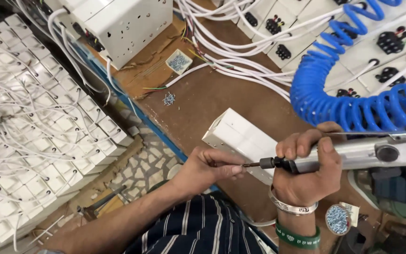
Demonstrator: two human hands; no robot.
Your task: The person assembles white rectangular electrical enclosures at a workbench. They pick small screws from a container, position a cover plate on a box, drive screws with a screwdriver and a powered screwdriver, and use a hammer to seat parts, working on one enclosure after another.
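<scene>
Right hand (308,171) is gripping pneumatic screwdriver (348,157), fingers clamped round barrel, levelling bit toward white box (240,141) lying on table (198,101). Left hand (207,167), fingertips pinched together at bit tip, is steadying what looks like screw. Blue coiled hose (348,94) is feeding tool from behind.

Electrical assembly workshop: stacked white switch boxes (48,127), coiled blue air hose (353,94), screw tray (178,61), worn wooden bench (212,99).
</scene>
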